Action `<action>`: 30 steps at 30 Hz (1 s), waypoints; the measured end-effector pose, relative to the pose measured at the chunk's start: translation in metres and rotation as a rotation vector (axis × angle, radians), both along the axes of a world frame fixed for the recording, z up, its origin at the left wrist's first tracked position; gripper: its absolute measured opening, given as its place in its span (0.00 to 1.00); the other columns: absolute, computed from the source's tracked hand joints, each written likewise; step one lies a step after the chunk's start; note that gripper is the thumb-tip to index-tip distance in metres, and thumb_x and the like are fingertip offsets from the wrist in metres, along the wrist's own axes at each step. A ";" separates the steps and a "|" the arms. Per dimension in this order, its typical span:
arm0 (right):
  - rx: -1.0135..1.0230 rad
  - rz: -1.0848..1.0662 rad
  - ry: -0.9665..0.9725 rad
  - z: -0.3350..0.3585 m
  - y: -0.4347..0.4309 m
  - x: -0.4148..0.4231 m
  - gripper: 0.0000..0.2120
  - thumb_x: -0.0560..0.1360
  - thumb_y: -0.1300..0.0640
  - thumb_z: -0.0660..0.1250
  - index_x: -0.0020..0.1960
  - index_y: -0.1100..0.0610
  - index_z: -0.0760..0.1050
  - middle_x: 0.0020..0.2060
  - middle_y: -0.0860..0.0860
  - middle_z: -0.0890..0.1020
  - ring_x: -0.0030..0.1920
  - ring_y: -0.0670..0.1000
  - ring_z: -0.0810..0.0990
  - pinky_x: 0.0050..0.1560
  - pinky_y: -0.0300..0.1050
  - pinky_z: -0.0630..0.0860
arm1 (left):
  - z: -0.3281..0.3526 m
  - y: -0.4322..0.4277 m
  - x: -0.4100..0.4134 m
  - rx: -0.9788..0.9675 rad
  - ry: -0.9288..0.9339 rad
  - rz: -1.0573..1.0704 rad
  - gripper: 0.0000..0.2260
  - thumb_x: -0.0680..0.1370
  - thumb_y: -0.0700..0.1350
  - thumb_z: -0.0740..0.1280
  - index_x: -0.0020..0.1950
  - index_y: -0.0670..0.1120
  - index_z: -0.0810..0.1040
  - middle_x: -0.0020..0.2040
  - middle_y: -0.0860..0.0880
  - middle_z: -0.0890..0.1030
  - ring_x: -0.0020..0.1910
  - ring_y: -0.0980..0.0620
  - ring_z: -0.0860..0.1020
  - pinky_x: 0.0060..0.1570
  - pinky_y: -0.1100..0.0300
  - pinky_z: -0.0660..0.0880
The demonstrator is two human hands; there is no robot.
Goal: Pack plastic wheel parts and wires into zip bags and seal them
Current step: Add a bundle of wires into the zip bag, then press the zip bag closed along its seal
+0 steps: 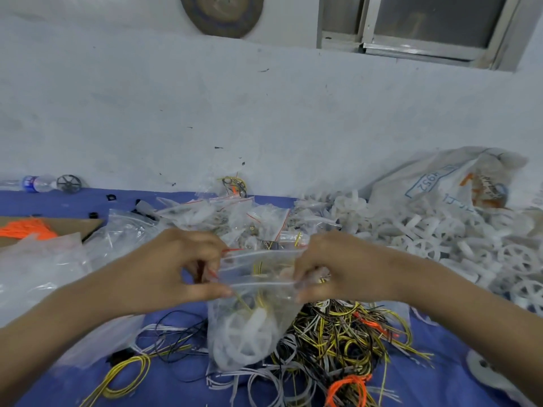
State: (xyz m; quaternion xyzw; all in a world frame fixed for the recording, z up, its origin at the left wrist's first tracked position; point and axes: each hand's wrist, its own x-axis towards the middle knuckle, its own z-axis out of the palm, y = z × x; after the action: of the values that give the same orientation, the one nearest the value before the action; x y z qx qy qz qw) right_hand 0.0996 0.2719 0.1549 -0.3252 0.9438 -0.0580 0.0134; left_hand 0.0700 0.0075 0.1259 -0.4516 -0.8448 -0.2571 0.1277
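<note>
- Holding a clear zip bag up in the middle of the head view, we are gripping it at its mouth with both hands, above the blue cloth.
- We are pinching the left end of the bag's mouth with our left hand, thumb and fingers curled tight on the plastic beside the red zip line.
- We are pinching the right end of the mouth with our right hand, fingers folded over the strip in the same way.
- The two lips of the mouth are standing apart between our hands, so the bag is not sealed.
- A white plastic wheel is sitting in the bottom of the bag, and yellow wires are lying above it inside.
- The bag is hanging just beside a tangled pile of wires, black, yellow and white, lying to its right on the cloth.
- An orange wire bundle is lying at the near edge of that pile.
- A loop of yellow wire is lying on the cloth to the lower left.
- A heap of loose white wheel parts is spreading across the right side, with a printed sack leaning against the wall behind it.
- A heap of filled zip bags is lying beyond our hands, near the wall.
- Orange strands are lying on a piece of cardboard at the far left.
- A water bottle and a dark wheel are lying side by side against the wall.
</note>
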 end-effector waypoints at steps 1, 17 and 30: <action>0.047 0.015 0.090 -0.004 0.004 -0.003 0.09 0.74 0.47 0.69 0.48 0.52 0.82 0.46 0.46 0.82 0.53 0.41 0.71 0.55 0.44 0.71 | -0.001 0.003 0.001 0.011 0.026 -0.001 0.12 0.72 0.54 0.70 0.33 0.50 0.73 0.41 0.53 0.79 0.42 0.56 0.80 0.38 0.70 0.74; -0.200 -0.167 0.334 -0.026 0.031 -0.027 0.11 0.76 0.51 0.66 0.51 0.55 0.82 0.46 0.49 0.82 0.50 0.48 0.73 0.52 0.39 0.68 | 0.020 -0.009 -0.003 -0.037 0.059 0.055 0.08 0.73 0.49 0.64 0.41 0.45 0.78 0.44 0.55 0.79 0.43 0.57 0.78 0.44 0.60 0.75; -0.685 -0.246 0.016 -0.018 0.041 -0.029 0.14 0.71 0.68 0.70 0.43 0.47 0.79 0.34 0.45 0.82 0.36 0.40 0.80 0.43 0.35 0.75 | 0.005 -0.005 -0.019 -0.040 0.048 0.146 0.10 0.76 0.38 0.68 0.43 0.51 0.70 0.36 0.56 0.76 0.39 0.58 0.76 0.38 0.66 0.71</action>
State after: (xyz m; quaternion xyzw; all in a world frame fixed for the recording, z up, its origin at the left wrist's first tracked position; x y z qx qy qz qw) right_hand 0.0708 0.3133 0.1368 -0.1953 0.9017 -0.3695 -0.1108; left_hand 0.0505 0.0026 0.1312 -0.3972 -0.8771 -0.2195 0.1573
